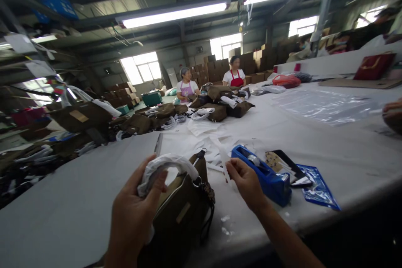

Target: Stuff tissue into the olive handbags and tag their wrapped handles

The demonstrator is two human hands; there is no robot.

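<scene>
My left hand (138,201) is closed around the handle (171,162) of a dark olive handbag (180,213). White wrapping covers that handle. The bag stands at the near edge of the table, with a small tan label on its side and a dark tassel charm (207,194) hanging from the handle ring. To the right of the bag, my right hand (243,178) pinches a strip of white paper (224,157) between thumb and fingers. Just beyond that hand sits a blue tape dispenser (264,173) with a roll in it.
A blue-edged plastic packet (318,186) and dark patterned pieces (284,165) lie right of the dispenser. Several olive bags (216,111) are heaped across the table (94,188). Two people in aprons are behind them. Clear plastic sheeting (326,104) and another person's hand (394,109) are at right.
</scene>
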